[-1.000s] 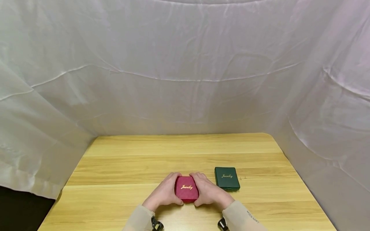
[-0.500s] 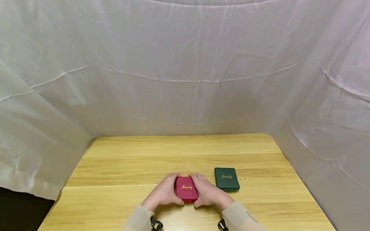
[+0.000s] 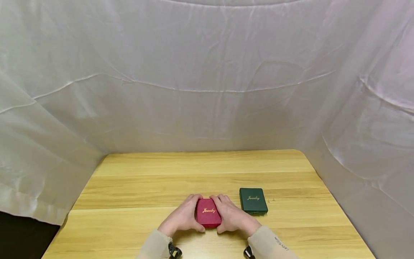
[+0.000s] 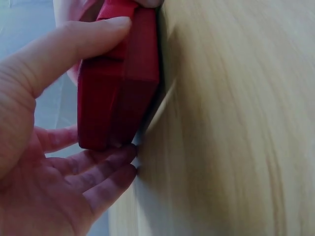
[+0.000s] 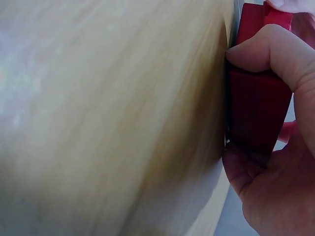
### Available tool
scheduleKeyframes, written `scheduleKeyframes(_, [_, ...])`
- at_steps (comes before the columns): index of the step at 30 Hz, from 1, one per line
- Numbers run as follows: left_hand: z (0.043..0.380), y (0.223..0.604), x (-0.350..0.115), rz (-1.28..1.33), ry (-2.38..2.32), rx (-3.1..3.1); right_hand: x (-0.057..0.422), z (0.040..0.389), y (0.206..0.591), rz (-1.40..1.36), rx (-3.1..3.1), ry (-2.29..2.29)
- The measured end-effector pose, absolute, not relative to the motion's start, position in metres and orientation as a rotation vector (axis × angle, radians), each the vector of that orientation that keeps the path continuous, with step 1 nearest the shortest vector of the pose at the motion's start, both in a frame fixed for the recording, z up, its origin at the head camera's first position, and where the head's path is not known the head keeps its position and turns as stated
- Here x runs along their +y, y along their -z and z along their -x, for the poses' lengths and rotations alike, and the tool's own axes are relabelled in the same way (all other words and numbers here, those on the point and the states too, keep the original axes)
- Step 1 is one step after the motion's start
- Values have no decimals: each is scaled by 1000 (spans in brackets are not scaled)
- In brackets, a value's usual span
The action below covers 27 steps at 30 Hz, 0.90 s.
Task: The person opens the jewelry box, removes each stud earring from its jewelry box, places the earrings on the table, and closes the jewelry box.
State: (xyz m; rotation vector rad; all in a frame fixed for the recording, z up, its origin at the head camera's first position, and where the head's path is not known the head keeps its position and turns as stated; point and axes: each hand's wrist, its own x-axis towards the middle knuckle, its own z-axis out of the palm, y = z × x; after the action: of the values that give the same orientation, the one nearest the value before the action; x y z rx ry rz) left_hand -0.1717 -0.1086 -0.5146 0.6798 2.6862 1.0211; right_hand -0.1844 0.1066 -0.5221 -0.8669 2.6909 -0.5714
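A small red jewelry box (image 3: 208, 215) with gold "Jewelry" lettering on its lid lies between my hands near the front of the table. My left hand (image 3: 185, 216) grips its left side, thumb at the front and fingers round toward the back. On the opposite side my right hand (image 3: 230, 216) grips it the same way, fingertips at the far right corner. In the left wrist view the left thumb (image 4: 98, 35) presses the front of the box (image 4: 106, 108). The right wrist view shows the right thumb (image 5: 253, 51) on the front, close over the tabletop.
A dark green jewelry box (image 3: 253, 200) with matching gold lettering lies just beyond the right hand. The wooden table (image 3: 145, 180) is enclosed by a pale hanging cloth (image 3: 207, 115) at the back and sides.
My right fingertips have shifted slightly left along the far edge of the red box. Both hands keep their grip, and the green box stays where it was.
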Motion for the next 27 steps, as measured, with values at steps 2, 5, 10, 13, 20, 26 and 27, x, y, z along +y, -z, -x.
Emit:
scheduleKeyframes(2, [171, 514, -109, -701, -1010, 2686, 107, 185, 523, 857, 2692, 585])
scheduleKeyframes(5, [170, 515, -109, -730, -996, 2695, 107, 185, 523, 847, 2689, 606])
scheduleKeyframes(10, [172, 516, -111, -725, -985, 2702, 107, 184, 523, 844, 2685, 606])
scheduleKeyframes(13, [174, 515, -112, -723, -985, 2698, 106, 184, 522, 842, 2689, 586])
scheduleKeyframes(20, [176, 515, -114, -718, -982, 2686, 105, 183, 522, 849, 2699, 559])
scheduleKeyframes(26, [176, 515, -114, -723, -991, 2699, 105, 183, 522, 858, 2703, 567])
scheduleKeyframes(27, [175, 515, -114, -725, -996, 2702, 105, 183, 522, 858, 2702, 569])
